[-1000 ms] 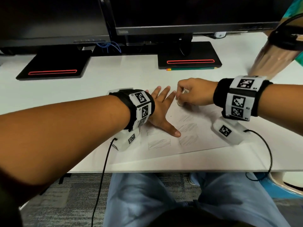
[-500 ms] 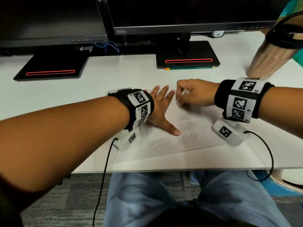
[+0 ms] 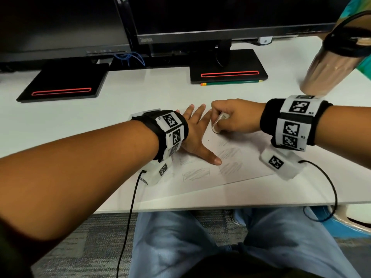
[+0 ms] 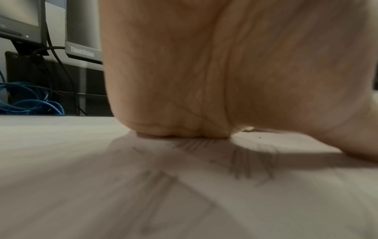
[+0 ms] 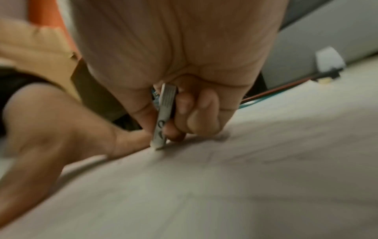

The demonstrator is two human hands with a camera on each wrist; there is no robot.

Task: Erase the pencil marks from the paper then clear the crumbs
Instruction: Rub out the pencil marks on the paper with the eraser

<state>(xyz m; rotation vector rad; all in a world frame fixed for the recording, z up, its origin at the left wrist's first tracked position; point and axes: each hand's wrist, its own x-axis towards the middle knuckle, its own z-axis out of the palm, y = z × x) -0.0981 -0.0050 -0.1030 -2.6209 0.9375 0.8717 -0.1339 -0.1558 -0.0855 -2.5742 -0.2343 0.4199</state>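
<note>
A white sheet of paper [image 3: 249,169] lies on the desk with several grey pencil-hatched patches [image 3: 195,174]. My left hand [image 3: 197,133] lies flat on the paper, fingers spread and straight, its heel [image 4: 184,97] pressing down. My right hand [image 3: 234,117] pinches a white sleeved eraser [image 3: 219,122] between thumb and fingers, the eraser [image 5: 163,116] tip touching the paper's far part just right of my left fingers. A few tiny dark crumbs [image 3: 208,139] lie near the tip.
Two black monitor bases [image 3: 62,83] [image 3: 228,67] stand at the back of the white desk [image 3: 160,93]. A green pencil [image 3: 230,83] lies before the right base. Another person's arm [image 3: 329,73] hangs at the far right. Blue cables [image 4: 30,100] lie behind.
The eraser tip has shifted slightly over the same far spot of the paper. My left hand has stayed flat on the sheet.
</note>
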